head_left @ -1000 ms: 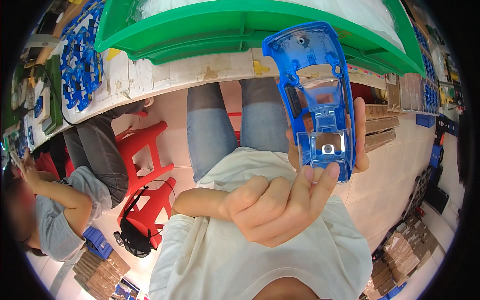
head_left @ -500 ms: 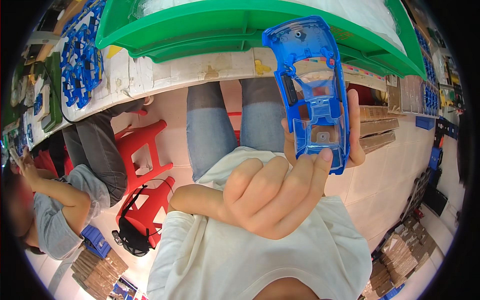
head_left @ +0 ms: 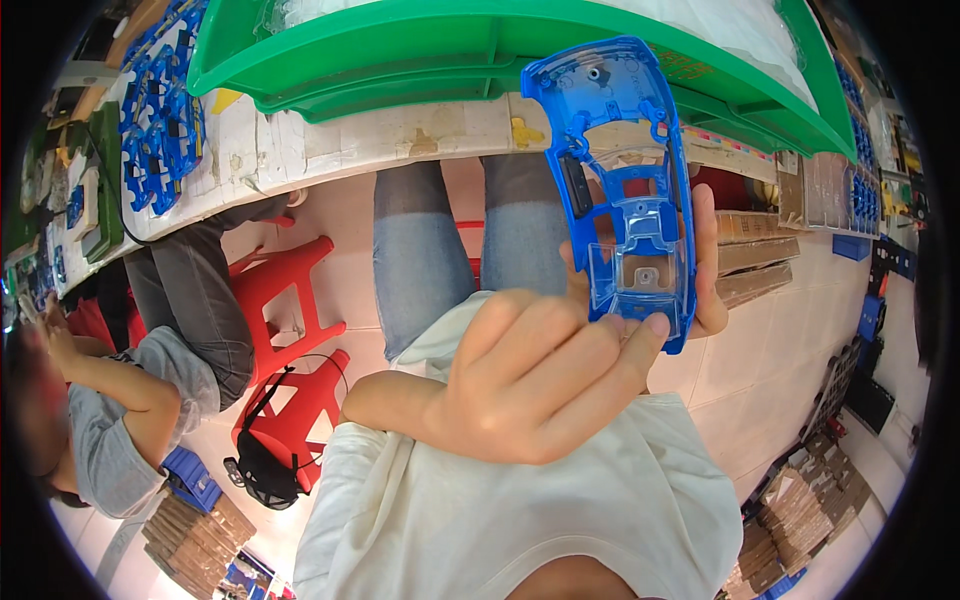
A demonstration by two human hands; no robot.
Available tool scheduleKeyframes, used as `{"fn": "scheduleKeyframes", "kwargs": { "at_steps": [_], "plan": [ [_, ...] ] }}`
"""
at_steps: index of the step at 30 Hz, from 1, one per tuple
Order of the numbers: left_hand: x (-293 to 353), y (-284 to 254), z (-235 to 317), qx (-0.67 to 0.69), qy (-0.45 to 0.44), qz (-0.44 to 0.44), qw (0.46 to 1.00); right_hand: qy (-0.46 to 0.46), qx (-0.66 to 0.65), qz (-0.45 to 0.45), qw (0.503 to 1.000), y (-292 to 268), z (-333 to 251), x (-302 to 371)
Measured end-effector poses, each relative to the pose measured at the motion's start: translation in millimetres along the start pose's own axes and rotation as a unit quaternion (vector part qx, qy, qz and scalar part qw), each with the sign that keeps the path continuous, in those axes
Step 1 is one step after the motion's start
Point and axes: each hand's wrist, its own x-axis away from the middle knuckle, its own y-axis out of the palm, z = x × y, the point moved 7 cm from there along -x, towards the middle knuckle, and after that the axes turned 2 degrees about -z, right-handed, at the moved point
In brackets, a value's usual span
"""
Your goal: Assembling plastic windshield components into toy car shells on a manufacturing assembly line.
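One head-worn fisheye view looks steeply down, close on the hands gripping a blue car shell (head_left: 625, 190); beyond that grip the green tray (head_left: 400, 50) bends along the upper rim.

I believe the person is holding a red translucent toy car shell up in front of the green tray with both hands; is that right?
Not quite: the toy car shell is translucent blue, not red. The head view shows it held up in front of the green tray, with the left hand at its lower end and the right hand behind it.
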Motion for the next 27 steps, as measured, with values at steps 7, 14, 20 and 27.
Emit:
{"fn": "scheduleKeyframes", "kwargs": {
  "at_steps": [7,14,20,27],
  "plan": [
    [5.0,-3.7,7.4,-0.085,0.017,0.035,0.996,-0.008,0.008,-0.089,0.996,6.5,0.9,-1.9],
    [-1.3,-5.9,-4.0,-0.016,-0.029,0.021,0.999,-0.013,0.017,-0.178,0.984,3.5,7.4,-5.0],
    [-6.7,1.9,-13.4,0.05,-0.04,-0.039,0.997,-0.04,0.037,-0.181,0.982,-1.8,7.0,-5.0],
    [-2.4,-2.9,2.3,-0.081,0.016,0.045,0.996,0.001,0.045,-0.146,0.988,-13.8,10.3,-3.0]
  ]
}}
